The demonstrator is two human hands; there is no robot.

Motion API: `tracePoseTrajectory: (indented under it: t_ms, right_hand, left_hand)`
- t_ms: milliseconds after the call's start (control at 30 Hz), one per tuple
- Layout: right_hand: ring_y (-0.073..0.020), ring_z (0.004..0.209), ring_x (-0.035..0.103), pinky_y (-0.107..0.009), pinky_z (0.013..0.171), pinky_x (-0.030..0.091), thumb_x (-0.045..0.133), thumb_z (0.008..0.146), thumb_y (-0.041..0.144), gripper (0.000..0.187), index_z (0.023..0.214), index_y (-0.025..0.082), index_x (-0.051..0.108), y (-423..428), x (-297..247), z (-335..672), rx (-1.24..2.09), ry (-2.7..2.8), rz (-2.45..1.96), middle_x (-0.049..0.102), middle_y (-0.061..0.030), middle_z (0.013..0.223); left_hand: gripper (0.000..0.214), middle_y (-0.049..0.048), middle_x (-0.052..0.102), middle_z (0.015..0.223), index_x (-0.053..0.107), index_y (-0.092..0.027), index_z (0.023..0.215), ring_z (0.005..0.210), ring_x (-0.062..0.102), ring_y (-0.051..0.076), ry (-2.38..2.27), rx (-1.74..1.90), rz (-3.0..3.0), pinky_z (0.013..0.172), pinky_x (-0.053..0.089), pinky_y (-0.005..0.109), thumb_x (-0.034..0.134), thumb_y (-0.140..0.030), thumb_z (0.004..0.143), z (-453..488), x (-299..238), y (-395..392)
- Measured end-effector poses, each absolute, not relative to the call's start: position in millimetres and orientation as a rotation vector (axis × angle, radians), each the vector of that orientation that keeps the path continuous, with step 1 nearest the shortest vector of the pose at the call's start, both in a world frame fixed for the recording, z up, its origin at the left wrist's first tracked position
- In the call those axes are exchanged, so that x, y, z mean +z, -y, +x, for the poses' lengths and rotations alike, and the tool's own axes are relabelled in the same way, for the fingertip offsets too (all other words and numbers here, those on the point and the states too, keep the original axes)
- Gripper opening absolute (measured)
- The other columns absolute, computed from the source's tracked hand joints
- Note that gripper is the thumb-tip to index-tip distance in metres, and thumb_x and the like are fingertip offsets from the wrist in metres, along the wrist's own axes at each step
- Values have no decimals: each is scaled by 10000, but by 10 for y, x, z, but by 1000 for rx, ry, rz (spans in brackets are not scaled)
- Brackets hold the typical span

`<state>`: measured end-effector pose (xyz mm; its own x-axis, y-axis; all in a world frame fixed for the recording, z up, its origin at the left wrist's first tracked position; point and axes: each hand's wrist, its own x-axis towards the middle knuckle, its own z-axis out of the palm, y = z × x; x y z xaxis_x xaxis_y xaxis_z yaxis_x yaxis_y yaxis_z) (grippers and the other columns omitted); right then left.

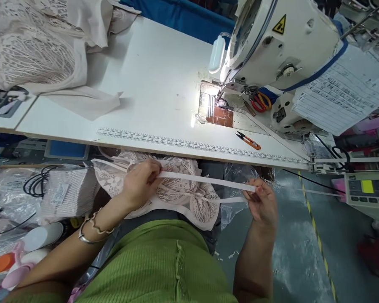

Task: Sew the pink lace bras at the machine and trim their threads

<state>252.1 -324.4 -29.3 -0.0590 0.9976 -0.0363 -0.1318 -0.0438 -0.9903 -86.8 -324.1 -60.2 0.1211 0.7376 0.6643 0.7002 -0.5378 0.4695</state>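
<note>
A white strap (pixel 205 180) runs straight across a lace garment (pixel 177 194).

White table (pixel 158 63): lace garments (pixel 34 54) left, ruler strip (pixel 177 141) along front edge, orange snips (pixel 251 141), sewing machine (pixel 290 46) right.

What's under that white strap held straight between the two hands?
Under the white strap lies a pale lace garment and, toward the right hand, clear plastic. Whatever sits directly behind the strap and the left hand is covered.

From here I can make out a yellow triangular warning sign (pixel 279 25) on the sewing machine (pixel 306 48); the handwritten sheet (pixel 337 92) and ruler scale (pixel 183 142) stay illegible.
</note>
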Motion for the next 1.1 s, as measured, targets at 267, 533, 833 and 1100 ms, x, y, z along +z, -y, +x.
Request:
tracePoseTrajectory:
  t_ms: [267, 533, 833, 1100]
  right_hand:
    - [-120, 555, 302, -282, 516, 233, 696, 882, 472, 389, 631, 220, 536, 3271, -331, 2592, 1272, 1213, -1169, 308, 46, 607]
    - [-138, 586, 340, -294, 551, 253, 697, 880, 475, 366, 638, 229, 578, 3276, -320, 2583, 1242, 1249, -1225, 348, 33, 609]
    - [-168, 618, 359, -316, 599, 283, 684, 893, 479, 332, 653, 255, 639, 3275, -304, 2593, 1218, 1314, -1240, 423, 11, 584]
    - [-159, 608, 350, -318, 582, 271, 723, 864, 462, 330, 631, 250, 625, 3273, -355, 2622, 1214, 1282, -1222, 382, 17, 590]
  left_hand:
    - [191, -35, 663, 717, 527, -201, 946, 439, 562, 81, -1588, 1321, 1515, 407, 439, 173, 670, -289, 856, -869, -633, 3259]
    - [314, -28, 545, 529, 595, -189, 810, 473, 465, 101, -1234, 1090, 1148, 448, 355, 205, 587, -464, 960, -902, -445, 3170]
    - [298, -45, 488, 504, 605, -190, 801, 478, 404, 97, -1172, 1110, 1054, 508, 337, 224, 604, -439, 964, -945, -507, 3154]
    - [313, -47, 479, 491, 583, -185, 766, 427, 382, 85, -1150, 1123, 1089, 449, 317, 201, 604, -438, 949, -949, -536, 3146]
